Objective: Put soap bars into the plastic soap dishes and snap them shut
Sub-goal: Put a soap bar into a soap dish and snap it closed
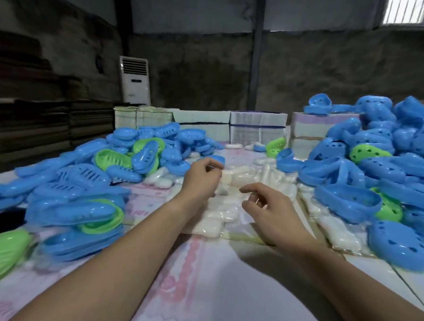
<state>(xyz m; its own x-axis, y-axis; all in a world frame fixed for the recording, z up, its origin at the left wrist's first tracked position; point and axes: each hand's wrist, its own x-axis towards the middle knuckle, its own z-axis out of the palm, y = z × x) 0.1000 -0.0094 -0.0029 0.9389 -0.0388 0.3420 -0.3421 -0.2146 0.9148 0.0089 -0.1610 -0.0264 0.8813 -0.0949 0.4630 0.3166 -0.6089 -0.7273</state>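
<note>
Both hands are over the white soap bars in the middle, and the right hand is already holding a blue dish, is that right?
Not quite. In the head view the right hand holds nothing; its fingers hang loosely curled over the soap bars. The left hand is there too.

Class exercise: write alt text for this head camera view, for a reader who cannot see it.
Two bare hands, left hand and right hand, reach over wrapped white soap bars, holding nothing visible. Piles of blue and green soap dishes flank them.

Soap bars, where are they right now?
In the head view the soap bars lie wrapped in clear plastic at table centre, under both hands, between the left dish pile and the right dish pile.
</note>
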